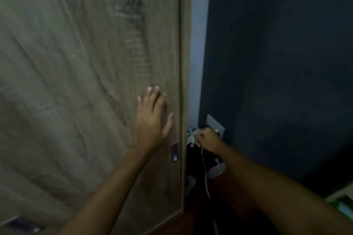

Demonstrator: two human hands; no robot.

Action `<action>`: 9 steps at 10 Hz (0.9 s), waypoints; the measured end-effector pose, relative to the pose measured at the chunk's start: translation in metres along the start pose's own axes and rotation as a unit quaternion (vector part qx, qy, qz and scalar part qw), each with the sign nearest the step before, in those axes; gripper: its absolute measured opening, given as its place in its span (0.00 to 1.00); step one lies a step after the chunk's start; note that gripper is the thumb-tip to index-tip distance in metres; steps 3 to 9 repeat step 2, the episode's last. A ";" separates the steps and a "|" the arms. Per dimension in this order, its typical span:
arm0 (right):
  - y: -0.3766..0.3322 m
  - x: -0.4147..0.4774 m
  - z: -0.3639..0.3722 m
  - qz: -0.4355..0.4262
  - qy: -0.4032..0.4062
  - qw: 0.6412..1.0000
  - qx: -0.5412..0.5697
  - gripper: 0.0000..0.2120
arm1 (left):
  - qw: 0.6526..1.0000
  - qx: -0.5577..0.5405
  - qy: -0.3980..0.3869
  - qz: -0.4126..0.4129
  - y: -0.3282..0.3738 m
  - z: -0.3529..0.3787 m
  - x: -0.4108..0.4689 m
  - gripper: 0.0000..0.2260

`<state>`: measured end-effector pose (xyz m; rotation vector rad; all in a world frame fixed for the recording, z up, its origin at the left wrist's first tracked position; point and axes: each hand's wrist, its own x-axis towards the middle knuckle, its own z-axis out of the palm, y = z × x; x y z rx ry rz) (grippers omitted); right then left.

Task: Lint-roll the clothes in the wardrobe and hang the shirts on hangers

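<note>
A wood-grain wardrobe door (86, 82) fills the left half of the view, with a small metal recessed handle (174, 152) near its right edge. My left hand (152, 118) lies flat and open against the door, fingers spread, just above that handle. My right hand (207, 139) is lower and further right, in the gap beside the wardrobe. It is closed around a small whitish object with a blue part (192, 133), too blurred to identify. A thin pale cord (205, 173) hangs down from that hand. No clothes or hangers are in view.
A dark blue wall (277, 63) stands on the right, with a grey wall plate (214, 123) low on it. A pale strip of wall (198, 44) shows between wardrobe and blue wall. Dark items and a grey basket-like thing (216, 170) sit on the floor below.
</note>
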<state>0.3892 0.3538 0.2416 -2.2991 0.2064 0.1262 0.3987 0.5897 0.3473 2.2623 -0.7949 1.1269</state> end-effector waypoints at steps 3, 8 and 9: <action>-0.037 -0.024 -0.172 -0.060 0.171 0.969 -0.166 0.12 | 0.985 -0.074 -0.064 0.144 0.077 0.026 0.112 0.23; -0.037 -0.024 -0.172 -0.060 0.171 0.969 -0.166 0.12 | 0.985 -0.074 -0.064 0.144 0.077 0.026 0.112 0.23; -0.037 -0.024 -0.172 -0.060 0.171 0.969 -0.166 0.12 | 0.985 -0.074 -0.064 0.144 0.077 0.026 0.112 0.23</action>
